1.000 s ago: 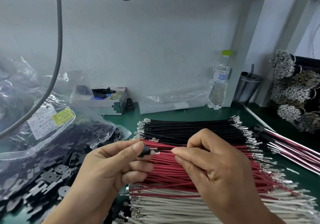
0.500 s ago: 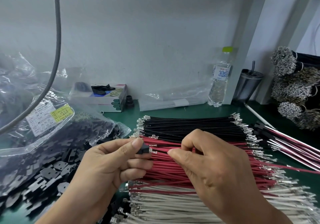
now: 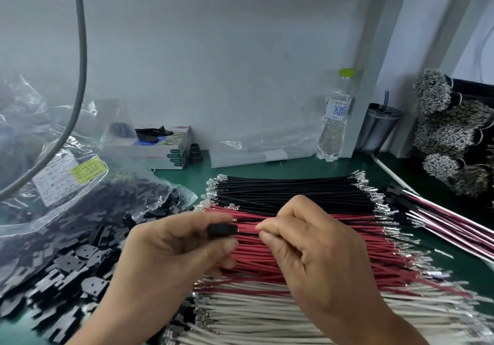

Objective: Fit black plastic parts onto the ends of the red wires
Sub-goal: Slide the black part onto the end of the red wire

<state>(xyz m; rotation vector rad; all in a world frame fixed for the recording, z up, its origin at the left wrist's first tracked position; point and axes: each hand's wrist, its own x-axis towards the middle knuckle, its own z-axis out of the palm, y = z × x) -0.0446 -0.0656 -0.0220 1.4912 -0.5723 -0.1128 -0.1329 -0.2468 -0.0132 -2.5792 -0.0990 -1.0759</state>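
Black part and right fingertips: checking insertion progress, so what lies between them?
In the head view, a short stretch of wire bridges the black part and right hand.

A single head-worn camera looks forward and down over a green bench (image 3: 294, 167), close above the hands. The left hand (image 3: 171, 253) enters from 7 o'clock, the right hand (image 3: 315, 248) from 5 o'clock, both large in frame. A white wall (image 3: 213, 64) fills 12 o'clock. The wide lens bends a post (image 3: 379, 50) at 1 o'clock. No second view shares the scene.
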